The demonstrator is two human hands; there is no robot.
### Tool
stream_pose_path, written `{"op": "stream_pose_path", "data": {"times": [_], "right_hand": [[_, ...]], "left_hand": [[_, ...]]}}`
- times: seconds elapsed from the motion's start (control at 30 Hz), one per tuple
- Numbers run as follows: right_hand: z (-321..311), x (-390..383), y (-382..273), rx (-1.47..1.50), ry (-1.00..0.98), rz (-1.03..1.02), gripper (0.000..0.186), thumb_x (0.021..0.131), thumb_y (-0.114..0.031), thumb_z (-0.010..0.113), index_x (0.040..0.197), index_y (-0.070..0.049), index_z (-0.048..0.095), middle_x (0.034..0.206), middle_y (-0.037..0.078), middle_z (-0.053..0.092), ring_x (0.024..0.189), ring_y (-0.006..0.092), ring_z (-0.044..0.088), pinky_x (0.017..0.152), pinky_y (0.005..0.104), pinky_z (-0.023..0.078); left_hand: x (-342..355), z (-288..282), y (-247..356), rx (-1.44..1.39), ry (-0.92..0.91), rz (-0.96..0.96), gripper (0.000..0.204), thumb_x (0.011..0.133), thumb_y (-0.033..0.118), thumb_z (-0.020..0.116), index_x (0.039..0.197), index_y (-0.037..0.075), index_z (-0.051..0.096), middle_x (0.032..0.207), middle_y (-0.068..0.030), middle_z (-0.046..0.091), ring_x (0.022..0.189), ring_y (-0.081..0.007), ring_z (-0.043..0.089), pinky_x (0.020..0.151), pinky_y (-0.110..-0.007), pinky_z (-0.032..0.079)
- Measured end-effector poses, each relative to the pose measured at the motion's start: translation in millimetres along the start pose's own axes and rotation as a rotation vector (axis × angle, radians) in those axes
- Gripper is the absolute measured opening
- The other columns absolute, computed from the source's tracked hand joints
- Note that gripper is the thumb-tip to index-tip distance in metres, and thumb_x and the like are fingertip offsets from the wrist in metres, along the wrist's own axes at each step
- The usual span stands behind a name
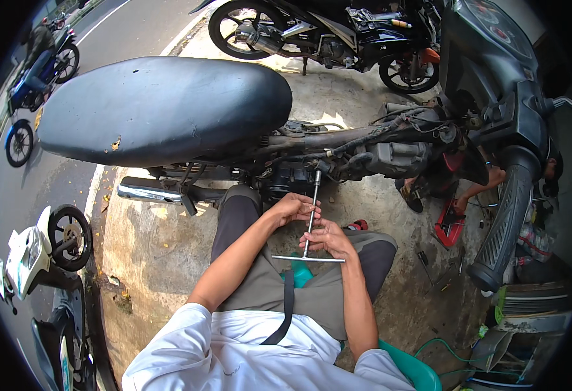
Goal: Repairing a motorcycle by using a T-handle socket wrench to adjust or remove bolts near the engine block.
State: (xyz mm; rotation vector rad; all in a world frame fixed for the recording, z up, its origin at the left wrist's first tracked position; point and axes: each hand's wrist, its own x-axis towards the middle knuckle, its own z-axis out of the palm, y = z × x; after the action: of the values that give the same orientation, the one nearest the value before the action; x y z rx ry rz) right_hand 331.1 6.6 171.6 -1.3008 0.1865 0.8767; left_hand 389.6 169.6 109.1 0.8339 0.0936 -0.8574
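I sit beside a motorbike with a black seat [165, 107] and an exposed frame and engine [286, 182]. My left hand [293, 210] has its fingers closed on the upper shaft of a metal T-handle wrench [310, 225]. My right hand [328, 238] holds the same shaft lower down, a little above the crossbar. The socket end points up toward the bike, near its engine; I cannot tell whether it touches anything.
Behind stands another motorbike [318, 45]; a white scooter [28, 254] is at left, by the road with a rider [35, 62]. At right are a co-worker's hand [460, 205], a red tray [447, 228], loose tools [426, 264] and my bike's handlebar grip [504, 215].
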Motion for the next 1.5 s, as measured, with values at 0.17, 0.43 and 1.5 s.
{"op": "stream_pose_path", "data": {"times": [0.17, 0.43, 1.5], "right_hand": [[-10.3, 1.3, -1.9, -0.095, -0.045, 0.004, 0.030, 0.075, -0.008, 0.065, 0.095, 0.001, 0.046, 0.081, 0.012, 0.060, 0.074, 0.0230, 0.063, 0.063, 0.0299, 0.053], [-16.0, 15.7, -9.9, -0.297, -0.004, 0.102, 0.032, 0.076, -0.018, 0.066, 0.095, 0.000, 0.047, 0.080, 0.012, 0.061, 0.074, 0.0210, 0.063, 0.064, 0.0280, 0.053], [-31.3, 55.6, 24.4, -0.311, 0.122, 0.071, 0.025, 0.074, -0.010, 0.067, 0.085, 0.005, 0.051, 0.079, 0.016, 0.061, 0.065, 0.0235, 0.064, 0.056, 0.0310, 0.055]], "left_hand": [[1.4, 2.1, 2.3, 0.094, 0.111, 0.082, 0.024, 0.082, 0.002, 0.052, 0.105, -0.005, 0.052, 0.093, -0.0137, 0.061, 0.087, -0.0190, 0.060, 0.077, -0.029, 0.051], [3.3, 1.6, -2.7, 0.112, 0.123, 0.152, 0.024, 0.082, 0.006, 0.055, 0.104, -0.002, 0.054, 0.091, -0.0116, 0.061, 0.085, -0.0185, 0.061, 0.075, -0.028, 0.051], [21.0, -18.7, -24.2, 0.315, 0.264, 0.225, 0.021, 0.076, 0.010, 0.065, 0.094, 0.001, 0.061, 0.084, -0.0050, 0.062, 0.070, -0.0102, 0.056, 0.062, -0.021, 0.044]]}}
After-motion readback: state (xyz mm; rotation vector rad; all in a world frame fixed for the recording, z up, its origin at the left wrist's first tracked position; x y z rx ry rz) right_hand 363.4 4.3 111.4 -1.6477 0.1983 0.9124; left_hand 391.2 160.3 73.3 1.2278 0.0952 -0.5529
